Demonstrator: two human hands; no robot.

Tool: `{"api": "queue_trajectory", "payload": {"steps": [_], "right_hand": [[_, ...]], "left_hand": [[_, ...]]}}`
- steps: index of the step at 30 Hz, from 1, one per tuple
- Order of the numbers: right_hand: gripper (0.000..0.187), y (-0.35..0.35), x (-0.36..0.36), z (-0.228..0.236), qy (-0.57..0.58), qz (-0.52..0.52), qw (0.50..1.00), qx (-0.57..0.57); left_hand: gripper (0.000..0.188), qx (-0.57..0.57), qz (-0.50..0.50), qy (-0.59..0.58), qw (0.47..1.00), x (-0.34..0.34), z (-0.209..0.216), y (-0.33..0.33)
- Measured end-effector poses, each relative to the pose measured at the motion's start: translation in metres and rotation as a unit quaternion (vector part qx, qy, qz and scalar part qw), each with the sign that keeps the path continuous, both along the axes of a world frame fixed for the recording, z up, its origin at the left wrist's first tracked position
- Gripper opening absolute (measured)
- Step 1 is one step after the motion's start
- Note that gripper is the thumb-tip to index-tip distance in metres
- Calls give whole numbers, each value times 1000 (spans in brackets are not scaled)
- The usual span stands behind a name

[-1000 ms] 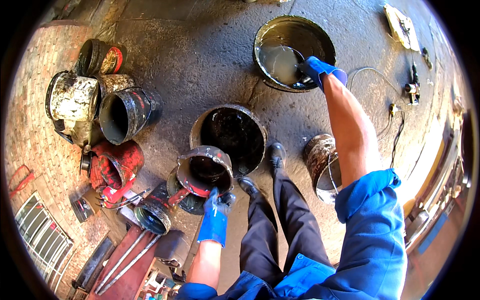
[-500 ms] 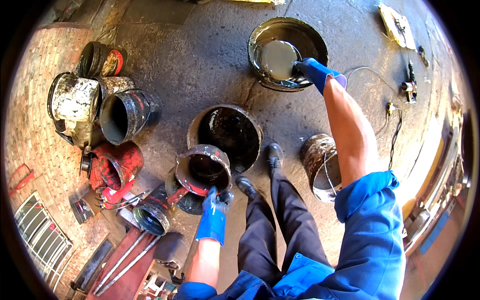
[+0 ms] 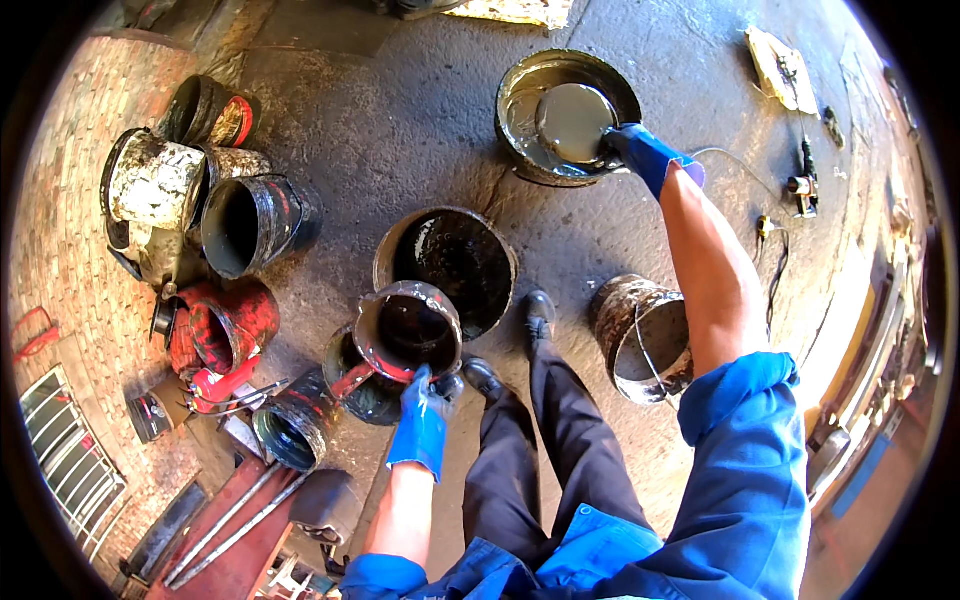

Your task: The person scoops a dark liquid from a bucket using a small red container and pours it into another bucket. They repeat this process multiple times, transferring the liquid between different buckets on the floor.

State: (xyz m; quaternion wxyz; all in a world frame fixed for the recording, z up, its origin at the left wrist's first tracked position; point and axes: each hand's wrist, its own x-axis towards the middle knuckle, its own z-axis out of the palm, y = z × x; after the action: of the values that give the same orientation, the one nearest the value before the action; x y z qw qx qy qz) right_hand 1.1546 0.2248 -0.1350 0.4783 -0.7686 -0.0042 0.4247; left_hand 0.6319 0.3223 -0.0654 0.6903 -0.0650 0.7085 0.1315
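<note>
My right hand [image 3: 645,155] reaches out over the far basin [image 3: 568,66], its grip closed on the near-right rim of a round pan [image 3: 577,122] that sits inside the basin and looks brimful of grey liquid. I judge the step here to be handling that full pan, so I would hold it dead level, pinch the rim firmly with the thumb over the edge, and move slowly, because one stiff grip on a single side lets the far lip dip and slop. My left hand [image 3: 420,420] grasps the near edge of a dark bucket [image 3: 378,315] with a red band, held mouth-up over a lower bucket [image 3: 345,352] and right beside the large tub [image 3: 397,245]; I would brace it there, so a long reach on the right does not tug it askew. What I can't make out is plenty: the right fingertips are lost against the dark rim, so I cannot tell how deep they hook or whether the pan has a handle; the left fingers below the bucket's edge are mostly dark; the bucket's contents are in shadow; whether it rests on the lower one is hidden; and the pale sheet [image 3: 515,11] is cut by the top edge.
</note>
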Motion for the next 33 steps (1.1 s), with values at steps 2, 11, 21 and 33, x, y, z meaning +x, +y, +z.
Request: {"api": "queue_trajectory", "payload": {"steps": [2,11,21,33], "right_hand": [[17,-7,0,11,-31,19,999,5],[16,8,-47,55,-1,103,989,-103],[31,-6,-184,75,-74,333,937,-70],[24,16,-306,24,32,387,911,-139]], "left_hand": [[18,13,9,-37,999,1,0,-2],[23,19,-35,-22,999,-17,15,3],[27,42,-135,-89,986,-23,31,3],[28,47,-102,-16,994,-56,-2,22]]}}
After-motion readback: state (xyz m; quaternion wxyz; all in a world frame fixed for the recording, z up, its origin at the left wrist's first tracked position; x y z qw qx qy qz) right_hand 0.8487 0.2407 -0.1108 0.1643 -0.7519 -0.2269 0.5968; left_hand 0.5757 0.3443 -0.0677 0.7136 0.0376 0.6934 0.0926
